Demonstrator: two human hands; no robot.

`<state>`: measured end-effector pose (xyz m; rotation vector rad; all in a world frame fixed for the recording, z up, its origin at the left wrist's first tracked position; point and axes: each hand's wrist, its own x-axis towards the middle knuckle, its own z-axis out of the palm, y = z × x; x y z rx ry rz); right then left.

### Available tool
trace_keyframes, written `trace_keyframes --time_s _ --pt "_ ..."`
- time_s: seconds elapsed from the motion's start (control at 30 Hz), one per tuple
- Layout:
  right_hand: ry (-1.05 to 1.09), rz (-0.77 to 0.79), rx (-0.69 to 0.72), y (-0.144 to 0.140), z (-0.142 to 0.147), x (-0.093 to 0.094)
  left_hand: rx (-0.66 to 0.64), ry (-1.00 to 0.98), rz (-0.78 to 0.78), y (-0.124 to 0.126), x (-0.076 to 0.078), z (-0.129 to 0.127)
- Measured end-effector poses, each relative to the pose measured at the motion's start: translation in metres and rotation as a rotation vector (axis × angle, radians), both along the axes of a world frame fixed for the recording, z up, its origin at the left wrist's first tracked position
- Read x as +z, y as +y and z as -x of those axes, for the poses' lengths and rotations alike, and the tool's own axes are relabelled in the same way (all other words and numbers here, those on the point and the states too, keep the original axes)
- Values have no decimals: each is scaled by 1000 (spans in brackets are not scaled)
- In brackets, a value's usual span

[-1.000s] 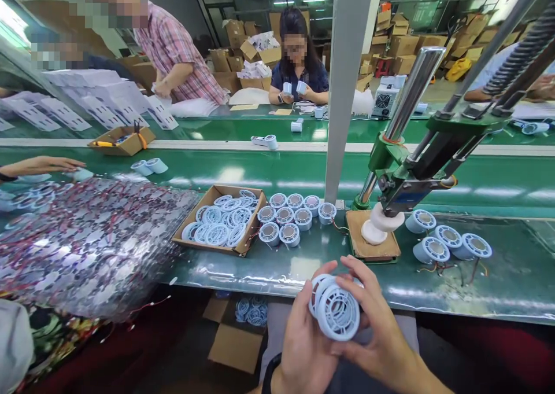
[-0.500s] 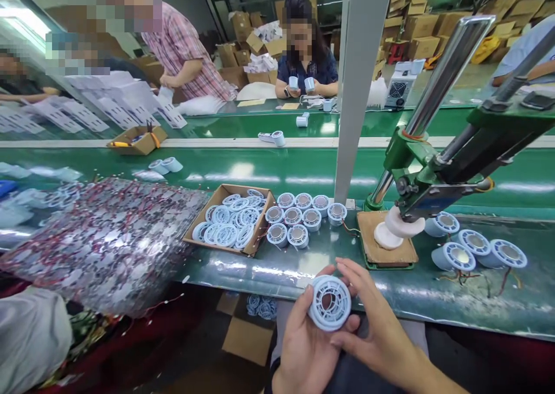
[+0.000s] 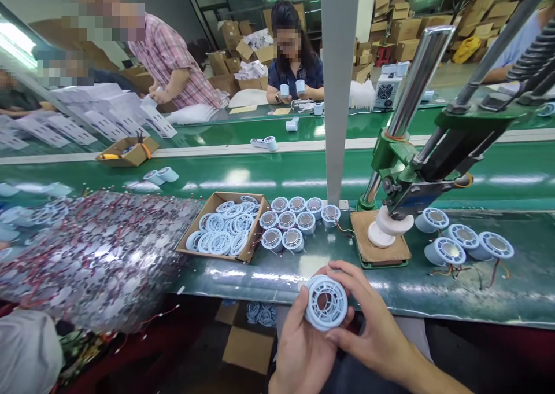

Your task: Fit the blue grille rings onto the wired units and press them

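Note:
A light-blue round plastic housing (image 3: 315, 319) with a slotted ring on its face is held between both hands, above my lap at the bench's near edge. My left hand (image 3: 301, 342) wraps it from the left and below, thumb on the rim. Around its right side curl the fingers of my right hand (image 3: 368, 319), with the thumb at the lower rim. Through the ring's open middle a dark reddish-brown patch shows. Beyond my hands stands a group of similar light-blue housings (image 3: 287, 220) with grey metal discs in them. Left of these, a cardboard box (image 3: 255, 249) holds loose light-blue rings (image 3: 220, 243).
A green hand press (image 3: 385, 151) with a white pad stands right of the post (image 3: 339, 93). More wired housings (image 3: 446, 250) sit to its right. A heap of wired parts (image 3: 99, 249) covers the bench at left. Co-workers (image 3: 295, 64) are across the green conveyor (image 3: 234, 174).
The view has shifted slightly, so the bench items appear a little further left. Both hands keep their grip on the housing, and its face is turned slightly differently.

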<state>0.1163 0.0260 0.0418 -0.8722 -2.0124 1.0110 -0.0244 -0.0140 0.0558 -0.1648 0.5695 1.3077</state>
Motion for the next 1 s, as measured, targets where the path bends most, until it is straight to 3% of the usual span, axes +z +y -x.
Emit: trace_keyframes --time_s 0.17,0.27,0.33,0.43,0.53,0.63,0.73,0.83,1.0 --pt "78 -21 12 0 18 -7 112 -14 67 -9 -12 16" --pt "196 -19 17 -2 29 -16 288 32 63 -25 -21 51" --pt "196 -10 32 -7 38 -26 487 116 63 -43 -23 86" --pt "-35 35 261 -21 66 -46 843 255 134 -79 -20 135" --pt "-262 98 523 -33 116 -74 1008 344 211 -110 -15 157" --pt "-364 140 501 -33 166 -104 933 351 238 -121 -13 148" --pt "-399 153 419 -28 184 -114 830 308 262 -116 -11 129" --pt "-329 128 391 -29 156 -93 732 258 248 -107 -6 117" --pt "-35 -68 337 -38 97 -27 568 243 180 -88 2 101"
